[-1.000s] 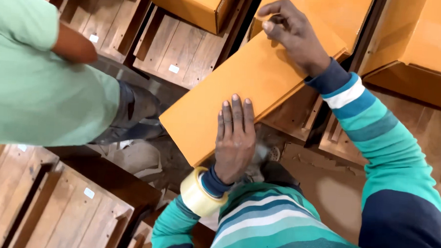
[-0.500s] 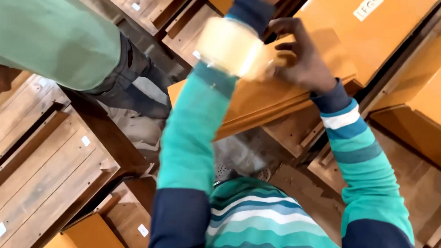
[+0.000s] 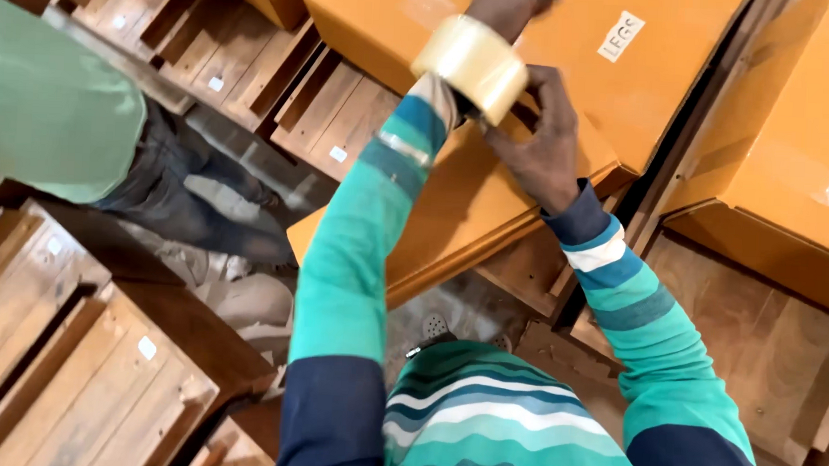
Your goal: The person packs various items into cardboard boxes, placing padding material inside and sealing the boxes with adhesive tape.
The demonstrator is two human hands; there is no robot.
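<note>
Two hands met at top centre: left hand, half cut off, tape roll ringing its wrist; right hand apparently pinched the roll over the orange box; left grip unreadable.

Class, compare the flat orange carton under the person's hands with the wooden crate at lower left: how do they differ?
The orange carton is smooth cardboard; the wooden crate is slatted planks. The carton lies tilted under the right hand; the crate sits untouched. Both carry a small white label.
</note>
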